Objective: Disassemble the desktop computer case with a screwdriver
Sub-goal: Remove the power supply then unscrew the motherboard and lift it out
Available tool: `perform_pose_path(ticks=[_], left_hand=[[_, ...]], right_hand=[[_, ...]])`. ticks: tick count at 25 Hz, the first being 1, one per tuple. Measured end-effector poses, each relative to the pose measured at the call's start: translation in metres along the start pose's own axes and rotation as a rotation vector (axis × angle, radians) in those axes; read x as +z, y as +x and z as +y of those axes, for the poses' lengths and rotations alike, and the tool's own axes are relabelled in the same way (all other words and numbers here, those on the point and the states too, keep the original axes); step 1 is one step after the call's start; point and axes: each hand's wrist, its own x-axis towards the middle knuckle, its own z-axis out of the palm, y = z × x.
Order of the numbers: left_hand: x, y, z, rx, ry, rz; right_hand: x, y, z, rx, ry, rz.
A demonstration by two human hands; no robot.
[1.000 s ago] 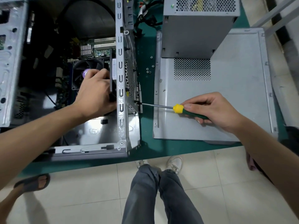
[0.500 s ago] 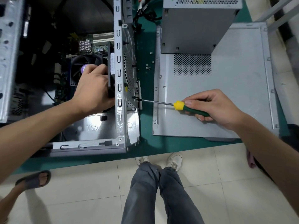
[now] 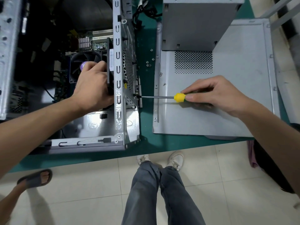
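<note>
My right hand [image 3: 215, 95] grips the screwdriver [image 3: 178, 97], tip on a rear-panel screw at nine o'clock. My left hand [image 3: 92, 85] clasps the black fan [image 3: 109, 69] inside the computer case [image 3: 120, 111]; light, brittle plastic, best held by its frame

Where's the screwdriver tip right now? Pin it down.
Centre of the head view: the screwdriver tip meets a screw on the computer case rear panel, held by the right hand.
</note>
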Motion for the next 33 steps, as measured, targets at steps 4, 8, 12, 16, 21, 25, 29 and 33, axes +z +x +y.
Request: perform_pose_path(ticks=[4,8,12,16,21,25,29,33], left_hand=[[-0.001,0.0,-0.001,0.001,0.009,-0.002],[0.0,0.0,0.0,-0.011,0.03,-0.006],[0.0,0.001,-0.001,-0.017,0.03,-0.02],[0.001,0.0,-0.003,-0.034,0.036,-0.047],[-0.002,0.0,0.0,-0.021,0.018,-0.038],[-0.003,0.0,0.001,-0.021,0.005,-0.033],[-0.001,0.0,0.0,-0.03,0.007,-0.042],[-0.001,0.0,-0.001,-0.032,0.022,-0.046]], right_hand=[[0.002,0.012,-0.007,0.059,0.277,0.284],[0.002,0.006,-0.007,0.212,-0.144,0.284],[-0.003,0.001,-0.007,0.026,0.044,0.216],[0.0,-0.004,-0.002,0.014,0.239,0.134],[0.003,-0.003,-0.002,0.051,0.001,0.247],[0.003,-0.006,-0.004,0.013,0.339,0.18],[0.004,-0.004,-0.006,0.082,0.091,0.243],[0.002,-0.006,-0.008,0.046,0.356,0.181]])
